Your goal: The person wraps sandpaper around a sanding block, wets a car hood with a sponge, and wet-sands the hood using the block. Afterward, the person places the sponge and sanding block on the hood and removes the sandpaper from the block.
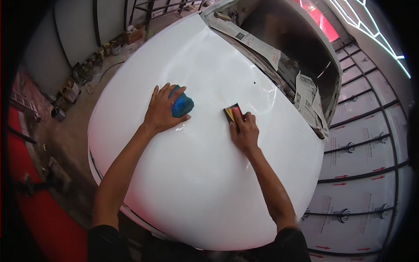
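A glossy white car hood [196, 183] lies under both of my hands, with wet-looking spots on its surface. My left hand [162, 109] curls its fingers and thumb around a blue sponge [183, 105] against the hood, left of its middle. To the right, my right hand [245, 131] grips a small sanding block [231, 112] with a dark edge and a red and yellow top. The block rests on the hood, and its underside is hidden. A gap of bare white paint separates the two hands.
Newspaper sheets [251, 41] lie along the windshield base at the upper right. Cans [115, 47] and boxes [70, 90] stand on the floor at the left by a grey wall. A plastic-covered panel wall [362, 174] rises at the right.
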Motion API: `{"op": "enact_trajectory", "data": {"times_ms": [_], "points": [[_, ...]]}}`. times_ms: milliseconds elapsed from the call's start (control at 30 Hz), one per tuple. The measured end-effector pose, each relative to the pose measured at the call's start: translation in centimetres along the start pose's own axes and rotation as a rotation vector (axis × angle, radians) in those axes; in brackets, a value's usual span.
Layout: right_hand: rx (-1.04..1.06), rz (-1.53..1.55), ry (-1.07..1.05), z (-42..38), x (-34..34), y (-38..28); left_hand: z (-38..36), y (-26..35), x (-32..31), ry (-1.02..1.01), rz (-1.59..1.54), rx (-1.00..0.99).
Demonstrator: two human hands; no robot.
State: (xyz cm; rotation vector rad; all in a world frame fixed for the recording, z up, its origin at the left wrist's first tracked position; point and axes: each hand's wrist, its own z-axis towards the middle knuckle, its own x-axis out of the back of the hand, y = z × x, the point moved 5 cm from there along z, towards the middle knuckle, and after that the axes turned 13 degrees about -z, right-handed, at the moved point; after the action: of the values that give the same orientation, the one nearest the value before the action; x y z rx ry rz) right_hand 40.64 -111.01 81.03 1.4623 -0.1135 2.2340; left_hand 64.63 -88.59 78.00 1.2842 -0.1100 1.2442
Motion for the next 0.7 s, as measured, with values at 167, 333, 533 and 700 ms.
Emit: {"op": "enact_trajectory", "data": {"times_ms": [167, 333, 533, 700], "points": [[-0.307, -0.199, -0.079, 18.1, -8.6, 8.6, 0.0, -0.1, -0.6, -0.004, 0.019, -0.027], [-0.325, -0.305, -0.087, 22.6, -12.1, 10.1, -0.2, -0.2, -0.3, 0.030, 0.023, -0.077], [-0.203, -0.201, 0.019, 8.2, -5.0, 0.9, -0.1, -0.1, -0.3, 0.039, 0.045, -0.070], [-0.078, -0.053, 0.081, -13.5, 4.4, -8.8, -0.4, 0.0, -0.3, 0.042, 0.031, -0.057]]}}
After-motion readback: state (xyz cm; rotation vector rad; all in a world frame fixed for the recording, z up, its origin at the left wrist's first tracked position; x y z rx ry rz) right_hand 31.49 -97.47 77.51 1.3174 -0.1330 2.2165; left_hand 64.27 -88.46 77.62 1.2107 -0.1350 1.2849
